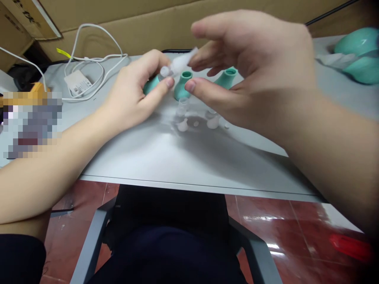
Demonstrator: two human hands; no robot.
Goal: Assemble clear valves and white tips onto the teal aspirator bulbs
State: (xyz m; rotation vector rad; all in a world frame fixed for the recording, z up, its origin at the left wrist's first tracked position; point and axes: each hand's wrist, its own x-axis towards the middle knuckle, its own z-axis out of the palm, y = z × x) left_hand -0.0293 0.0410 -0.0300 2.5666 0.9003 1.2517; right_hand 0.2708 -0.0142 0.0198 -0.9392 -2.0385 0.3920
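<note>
My left hand point(142, 81) is closed around a teal rubber bulb point(152, 85), tilted to the right, with a small clear plastic piece point(165, 71) at its mouth. A blurred, translucent white plastic piece point(181, 62) sticks out between my hands; whether my right fingertips touch it I cannot tell. My right hand point(245, 59) hovers with thumb and fingers apart. Below and behind it stand two more teal bulbs, one with an open neck point(182, 87) and another partly hidden bulb point(226, 79). A clear plastic cup-like part point(183, 105) lies nearer me.
Small white funnel-shaped pieces point(212, 123) and a tiny disc point(196, 124) lie on the grey table point(166, 157). A white charger point(77, 82) with looped cable is at left. More teal objects point(359, 43) sit far right. Cardboard point(142, 23) walls the back.
</note>
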